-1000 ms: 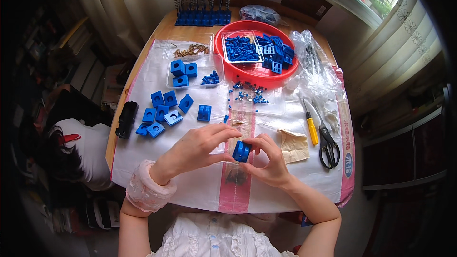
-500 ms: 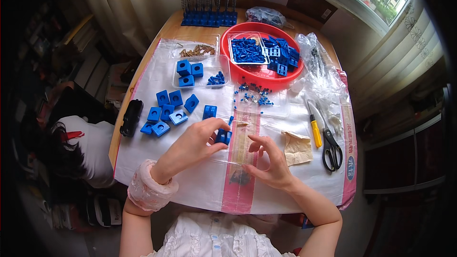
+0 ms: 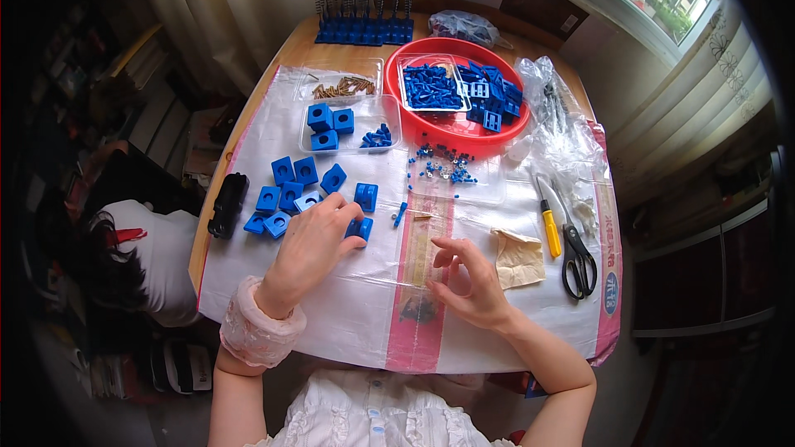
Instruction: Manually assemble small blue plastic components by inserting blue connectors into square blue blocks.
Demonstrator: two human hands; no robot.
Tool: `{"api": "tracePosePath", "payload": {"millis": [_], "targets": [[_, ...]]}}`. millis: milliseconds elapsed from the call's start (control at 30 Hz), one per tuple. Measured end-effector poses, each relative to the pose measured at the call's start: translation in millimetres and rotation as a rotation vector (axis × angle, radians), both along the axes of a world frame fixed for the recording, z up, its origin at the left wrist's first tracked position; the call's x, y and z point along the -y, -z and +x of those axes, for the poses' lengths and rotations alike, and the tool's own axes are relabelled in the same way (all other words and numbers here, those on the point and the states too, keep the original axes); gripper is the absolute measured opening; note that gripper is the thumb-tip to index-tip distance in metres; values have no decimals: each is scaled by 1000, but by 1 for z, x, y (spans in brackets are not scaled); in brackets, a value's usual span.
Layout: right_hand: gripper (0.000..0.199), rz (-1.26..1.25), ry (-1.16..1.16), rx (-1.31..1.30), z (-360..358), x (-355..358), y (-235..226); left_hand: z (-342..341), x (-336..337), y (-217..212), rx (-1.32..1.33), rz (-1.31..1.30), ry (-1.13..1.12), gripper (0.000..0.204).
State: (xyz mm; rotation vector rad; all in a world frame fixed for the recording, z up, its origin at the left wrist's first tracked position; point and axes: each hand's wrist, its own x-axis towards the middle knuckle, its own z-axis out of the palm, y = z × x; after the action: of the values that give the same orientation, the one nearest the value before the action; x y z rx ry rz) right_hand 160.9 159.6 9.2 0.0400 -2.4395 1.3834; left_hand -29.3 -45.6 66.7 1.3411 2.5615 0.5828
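Note:
My left hand is closed on a small blue plastic block, thumb and fingers at its left side, low at the sheet. Just beyond it sits another blue block. Several blue cube-shaped blocks with round holes lie left of that hand, one partly covered by it. To the right of the held block are a slim blue plastic pin and a small brass-coloured pin. My right hand hovers over the sheet's printed stripe, fingers bent and thumb apart, holding nothing.
A clear box holds blue parts; another clear box holds brass pins. Behind are a red basin of blue parts and a rack of springs. Scissors, a yellow-handled knife and a folded cloth lie right.
My left hand has moved left and down with the blue block, bringing it beside the other block. The slim blue pin now shows fully. My right hand has hardly moved.

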Motion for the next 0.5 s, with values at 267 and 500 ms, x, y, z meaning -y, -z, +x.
{"api": "tracePosePath", "payload": {"millis": [267,500], "targets": [[59,-26,9,26,0,3,-4,-9,3,5,65,10,-10,37],[57,-17,0,47,0,3,-6,-20,2,8,-93,187,-139,40]]}}
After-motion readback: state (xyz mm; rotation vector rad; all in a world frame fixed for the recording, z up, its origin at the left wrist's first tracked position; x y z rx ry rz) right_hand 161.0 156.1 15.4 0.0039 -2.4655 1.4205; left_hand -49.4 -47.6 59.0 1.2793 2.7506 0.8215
